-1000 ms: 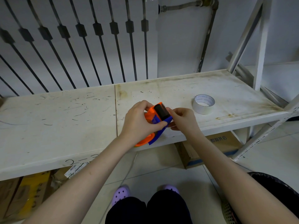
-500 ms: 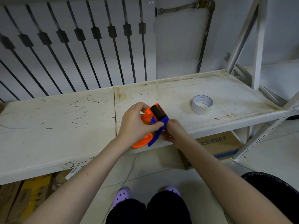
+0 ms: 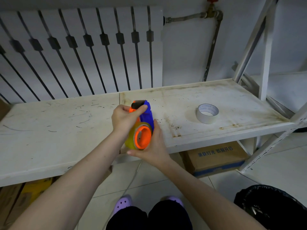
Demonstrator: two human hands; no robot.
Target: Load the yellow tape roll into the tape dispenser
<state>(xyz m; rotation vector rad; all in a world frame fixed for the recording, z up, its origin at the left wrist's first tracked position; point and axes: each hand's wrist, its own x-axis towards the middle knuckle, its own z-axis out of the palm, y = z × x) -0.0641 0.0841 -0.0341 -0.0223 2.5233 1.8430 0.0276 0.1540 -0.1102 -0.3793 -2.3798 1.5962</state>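
The orange and blue tape dispenser (image 3: 146,116) is held upright over the front edge of the white shelf (image 3: 54,130). My left hand (image 3: 124,118) grips its upper end near the black cutter. The yellow tape roll (image 3: 132,138) sits around the dispenser's orange hub, whose open end faces me. My right hand (image 3: 152,146) cups the roll and the hub from below and from the right, the fingers wrapping behind the blue frame.
A white tape roll (image 3: 207,113) lies flat on the shelf to the right. A cardboard box (image 3: 216,156) stands under the shelf, and a black-lined bin (image 3: 272,206) is at the lower right. A shelf upright (image 3: 265,63) rises at the right.
The dispenser has been turned so the hub and yellow roll face me. My right hand moved from the blue tab down under the roll, and my left hand shifted up to the cutter end.
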